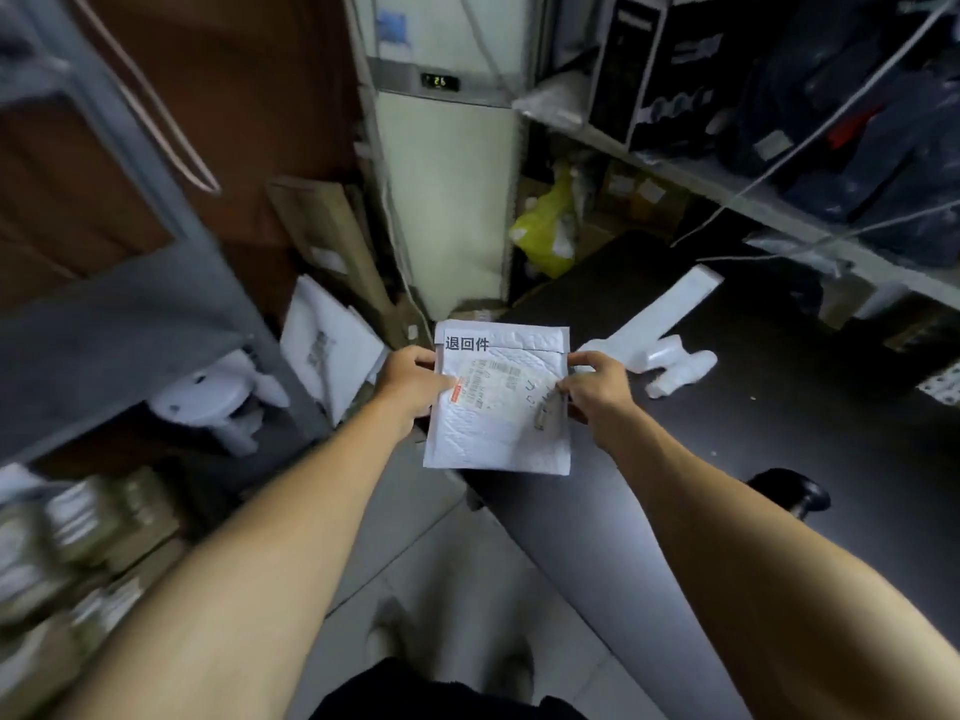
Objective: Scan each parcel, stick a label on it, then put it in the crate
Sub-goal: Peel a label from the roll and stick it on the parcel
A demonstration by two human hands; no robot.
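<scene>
Parcel [498, 407] marked 退回件, gripped at its sides by left hand [413, 384] and right hand [597, 389] fingers

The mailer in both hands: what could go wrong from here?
The mailer hangs past the table edge, held only at its sides by the left hand and right hand; a loose grip could drop it. The left thumb also covers part of its label, which may block scanning.
</scene>
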